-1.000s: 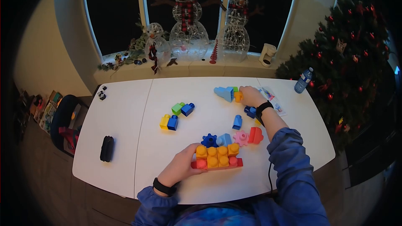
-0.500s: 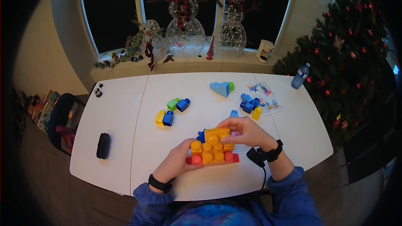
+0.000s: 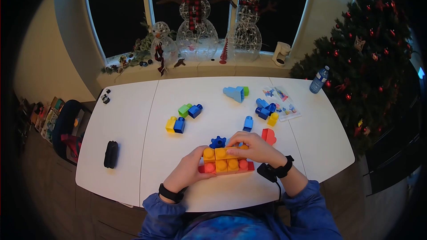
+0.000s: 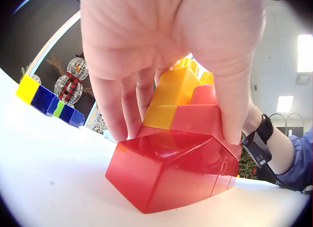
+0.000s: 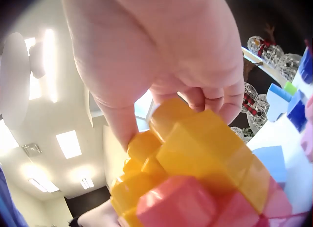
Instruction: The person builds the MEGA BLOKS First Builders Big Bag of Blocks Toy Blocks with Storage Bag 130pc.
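A block build of orange blocks (image 3: 221, 166) on a long red base (image 4: 181, 173) sits at the near middle of the table. My left hand (image 3: 183, 172) grips its left end, thumb on the near side and fingers on the far side, as the left wrist view shows. From above, my right hand (image 3: 259, 149) pinches an orange block (image 3: 220, 154) low on top of the build, with thumb near and fingers behind. That hand hides part of the build's right end. Just behind stands a dark blue gear-shaped block (image 3: 218, 142).
A red block (image 3: 268, 136) and a light blue block (image 3: 248, 123) lie beyond my right hand. Farther off are blue blocks (image 3: 263, 113), a yellow block (image 3: 273, 119), a light blue cone-like piece (image 3: 234, 94) and a picture sheet (image 3: 289, 111). A black case (image 3: 111, 154) lies left.
My right hand has come back from beside the light blue piece with an orange block, then lowered it onto the build. My left hand keeps its grip on the left end.
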Demonstrator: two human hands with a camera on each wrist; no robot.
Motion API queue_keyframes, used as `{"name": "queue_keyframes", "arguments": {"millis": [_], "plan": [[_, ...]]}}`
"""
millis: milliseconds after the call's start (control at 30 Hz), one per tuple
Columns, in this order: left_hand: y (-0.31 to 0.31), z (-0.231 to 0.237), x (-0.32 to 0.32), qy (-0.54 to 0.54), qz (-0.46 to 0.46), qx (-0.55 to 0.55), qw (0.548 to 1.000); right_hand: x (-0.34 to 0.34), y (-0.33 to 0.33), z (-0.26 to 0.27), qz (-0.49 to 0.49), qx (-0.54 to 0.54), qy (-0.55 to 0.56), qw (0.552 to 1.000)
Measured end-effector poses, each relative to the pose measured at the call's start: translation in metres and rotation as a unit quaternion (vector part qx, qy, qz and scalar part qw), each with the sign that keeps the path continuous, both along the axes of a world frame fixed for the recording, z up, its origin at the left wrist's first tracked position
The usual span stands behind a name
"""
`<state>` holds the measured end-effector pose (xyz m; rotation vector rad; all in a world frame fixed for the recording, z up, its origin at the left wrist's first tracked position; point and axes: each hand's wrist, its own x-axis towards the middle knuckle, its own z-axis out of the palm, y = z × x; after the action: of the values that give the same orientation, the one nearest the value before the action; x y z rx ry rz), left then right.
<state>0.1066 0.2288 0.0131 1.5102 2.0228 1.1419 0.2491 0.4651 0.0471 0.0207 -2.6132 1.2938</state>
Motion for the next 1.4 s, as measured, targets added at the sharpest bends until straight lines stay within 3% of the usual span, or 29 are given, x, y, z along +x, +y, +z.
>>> {"name": "queue_keyframes", "arguments": {"millis": [300,500,633,733,833,933,1067,1267,1400], "plan": [[0.000,0.003,0.002,-0.005,0.005,-0.008,1.000,0.000,-0.005,0.001,-0.016,-0.072,-0.088,0.993],[0.000,0.002,0.000,-0.007,0.002,-0.003,1.000,0.004,-0.009,-0.009,-0.042,-0.060,-0.052,0.996],[0.001,-0.002,-0.002,-0.007,0.002,-0.003,1.000,0.007,-0.011,-0.010,-0.056,-0.010,-0.002,0.998],[0.002,-0.001,-0.003,-0.012,-0.004,0.002,1.000,0.008,-0.001,0.008,-0.025,-0.017,-0.032,0.999],[0.006,0.003,-0.008,-0.012,-0.001,0.002,1.000,-0.002,0.030,0.029,-0.066,0.067,0.050,0.994],[0.009,0.001,-0.012,-0.014,-0.001,0.000,1.000,-0.007,0.051,0.058,-0.152,0.089,0.054,0.983],[0.010,0.001,-0.014,-0.017,-0.002,-0.001,1.000,-0.011,0.081,0.056,-0.162,0.128,0.010,0.979],[0.010,-0.002,-0.015,-0.021,-0.001,-0.006,1.000,-0.015,0.104,0.034,-0.143,0.183,-0.068,0.970],[0.010,-0.002,-0.015,-0.024,0.001,-0.009,1.000,-0.024,0.085,0.019,0.015,0.195,-0.127,0.972]]}}
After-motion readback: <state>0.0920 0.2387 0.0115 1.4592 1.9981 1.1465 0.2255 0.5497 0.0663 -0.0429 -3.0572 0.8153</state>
